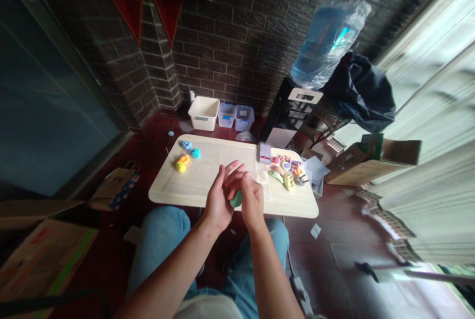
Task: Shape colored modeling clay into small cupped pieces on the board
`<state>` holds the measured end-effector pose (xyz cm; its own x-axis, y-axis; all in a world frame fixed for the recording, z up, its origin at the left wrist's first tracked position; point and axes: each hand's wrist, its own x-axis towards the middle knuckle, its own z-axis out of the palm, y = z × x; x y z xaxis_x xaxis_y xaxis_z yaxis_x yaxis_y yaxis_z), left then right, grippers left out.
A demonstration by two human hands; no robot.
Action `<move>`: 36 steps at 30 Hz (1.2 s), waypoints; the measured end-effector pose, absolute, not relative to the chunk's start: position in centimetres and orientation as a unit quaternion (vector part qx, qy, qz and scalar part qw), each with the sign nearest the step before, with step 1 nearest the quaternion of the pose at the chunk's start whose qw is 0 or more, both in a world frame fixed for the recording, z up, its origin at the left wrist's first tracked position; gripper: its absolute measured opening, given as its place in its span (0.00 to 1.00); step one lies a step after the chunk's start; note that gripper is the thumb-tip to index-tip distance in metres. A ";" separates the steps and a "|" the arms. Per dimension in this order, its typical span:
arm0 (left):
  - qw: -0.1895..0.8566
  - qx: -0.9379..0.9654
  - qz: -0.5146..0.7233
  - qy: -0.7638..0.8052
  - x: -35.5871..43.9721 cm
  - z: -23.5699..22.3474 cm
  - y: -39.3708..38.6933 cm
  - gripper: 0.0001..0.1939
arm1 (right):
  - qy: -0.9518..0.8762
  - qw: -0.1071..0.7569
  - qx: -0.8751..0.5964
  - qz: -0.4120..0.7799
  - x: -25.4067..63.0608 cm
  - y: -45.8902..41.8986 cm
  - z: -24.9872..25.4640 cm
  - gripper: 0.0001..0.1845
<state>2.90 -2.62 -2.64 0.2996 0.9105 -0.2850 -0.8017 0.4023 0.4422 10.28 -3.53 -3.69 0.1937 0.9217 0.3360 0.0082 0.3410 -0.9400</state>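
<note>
A lump of green modelling clay (236, 199) sits between my two hands, above the near edge of the small table (230, 207). My left hand (220, 200) cups it from the left, fingers curled around it. From the right, my right hand (253, 201) presses on it with bent fingers, which partly hide the lump. Blue clay (185, 145), teal clay (196, 153), orange clay (184, 159) and yellow clay (180, 167) lie at the table's left end. On the right end are pale yellow clay (288, 182), light green clay (275, 175) and several other coloured pieces.
A phone-like card or box (264, 153) lies near the table's back edge. Behind the table stand a white bin (204, 113) and clear plastic boxes (244, 118). A water dispenser (287, 111) and an open carton (371, 163) are at right. A paper bag (111, 188) stands at left.
</note>
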 end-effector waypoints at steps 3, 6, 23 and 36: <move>0.787 0.066 0.562 0.248 3.9 -2.8 -3.0 0.19 | -0.591 0.601 -0.510 0.173 9.8 -3.6 -3.5 0.23; 0.767 0.056 0.570 0.287 4.3 -3.1 -3.1 0.20 | -0.536 0.622 -0.562 0.101 9.8 -3.5 -3.7 0.21; 0.817 0.144 0.498 0.253 2.4 -3.1 -1.3 0.28 | -0.561 0.641 -0.504 0.143 10.2 -4.8 -2.5 0.17; 0.852 0.051 0.462 0.242 1.5 -2.2 -3.4 0.18 | -0.253 0.738 -0.415 0.467 9.3 -3.5 -3.5 0.36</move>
<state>1.49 -3.42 -2.22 0.4556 0.8118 -0.3653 -0.7624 0.5677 0.3106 9.29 -3.47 -3.55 0.4354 0.9001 -0.0152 -0.4806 0.2181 -0.8494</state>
